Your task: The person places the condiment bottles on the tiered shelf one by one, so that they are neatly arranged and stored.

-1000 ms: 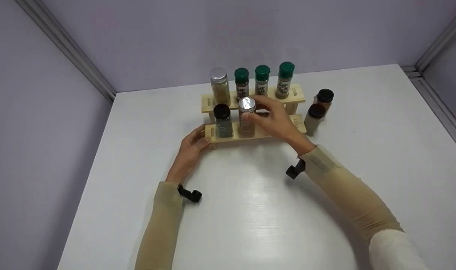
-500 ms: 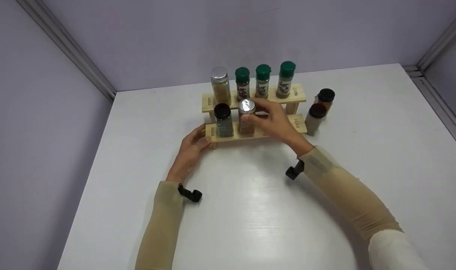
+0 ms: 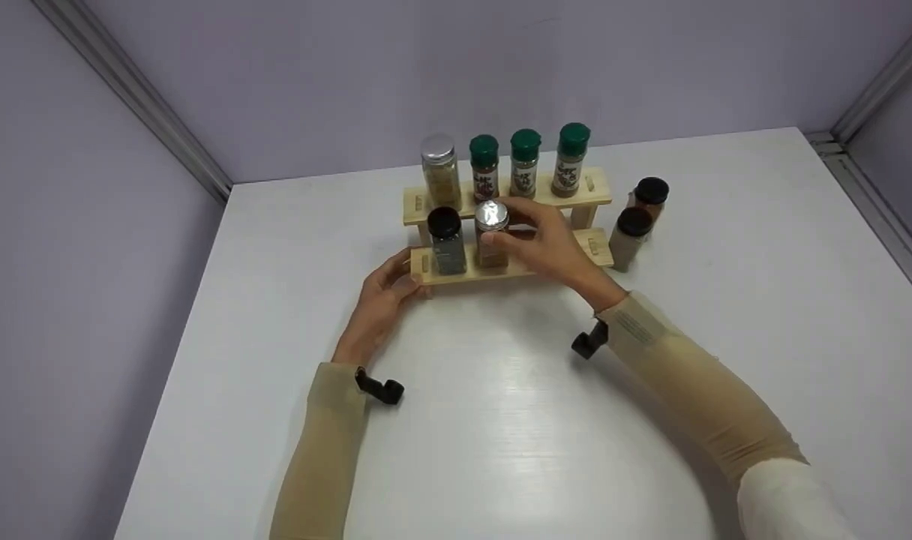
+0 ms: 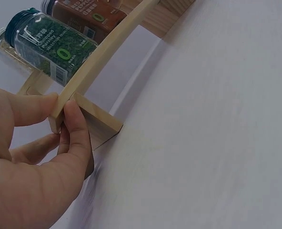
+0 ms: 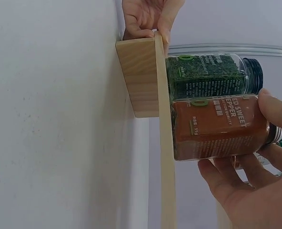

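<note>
A two-tier wooden spice rack [image 3: 527, 271] stands near the back of the table. My left hand [image 3: 381, 300] pinches the left end of its lower shelf between thumb and fingers, as the left wrist view shows close up. With my right hand [image 3: 550, 244] I grip a silver-capped jar of red sweet pepper [image 5: 219, 126] by its upper part. That jar is upright, its base right at the lower shelf. Just left of it stands a dark-capped jar of chopped parsley [image 3: 447, 244]. In the right wrist view my right fingers [image 5: 255, 174] lie along the pepper jar's side.
On the upper shelf are a silver-capped jar [image 3: 441, 174] and three green-capped bottles, one of them the right-hand bottle [image 3: 568, 161]. Two black-capped jars, including the nearer jar [image 3: 627, 238], stand on the table right of the rack. A wall [image 3: 486, 75] rises behind.
The pepper jar has shifted slightly left and down toward the parsley jar, with my right hand around it. My left hand keeps its hold on the rack.
</note>
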A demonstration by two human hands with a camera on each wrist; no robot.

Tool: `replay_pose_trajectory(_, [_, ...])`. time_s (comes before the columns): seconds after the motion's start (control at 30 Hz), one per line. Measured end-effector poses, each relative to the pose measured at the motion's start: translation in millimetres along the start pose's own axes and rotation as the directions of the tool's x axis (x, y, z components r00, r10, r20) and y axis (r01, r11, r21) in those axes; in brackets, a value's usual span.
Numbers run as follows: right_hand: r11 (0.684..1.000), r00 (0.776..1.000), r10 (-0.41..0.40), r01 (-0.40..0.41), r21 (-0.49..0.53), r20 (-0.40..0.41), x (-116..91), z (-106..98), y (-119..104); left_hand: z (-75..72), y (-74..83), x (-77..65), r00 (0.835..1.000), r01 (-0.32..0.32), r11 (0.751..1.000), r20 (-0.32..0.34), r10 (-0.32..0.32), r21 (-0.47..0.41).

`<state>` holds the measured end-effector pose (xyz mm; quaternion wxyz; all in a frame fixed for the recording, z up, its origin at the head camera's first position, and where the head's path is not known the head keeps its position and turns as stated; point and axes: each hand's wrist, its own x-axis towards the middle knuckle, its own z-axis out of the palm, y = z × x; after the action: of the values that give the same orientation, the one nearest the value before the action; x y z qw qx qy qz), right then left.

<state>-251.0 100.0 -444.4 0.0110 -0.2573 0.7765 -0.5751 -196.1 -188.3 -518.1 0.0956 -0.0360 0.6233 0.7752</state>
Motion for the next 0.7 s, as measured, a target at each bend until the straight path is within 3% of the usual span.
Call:
replay_pose_trajectory(0.27, [0.997, 0.999, 0.046, -0.046, 0.068, 0.003, -5.1, -15.2, -15.7, -1.5, -0.2, -1.0, 1.000, 0.002, 1.000, 0.015, -0.003, 0.024])
replay_pose_trajectory(0.5, [1.000, 1.000, 0.001, -0.001, 0.010, -0.029, -20.4, -38.9, -27.6, -3.1, -1.2, 0.2, 1.000, 0.016, 0.998, 0.016, -0.017, 0.066])
replay_pose_trajectory(0.7, [0.998, 0.997, -0.030, 0.026, -0.057, -0.065, -35.5, -65.2, -36.6, -0.5, -1.0, 1.8, 1.000, 0.003, 1.000, 0.015, -0.004, 0.025])
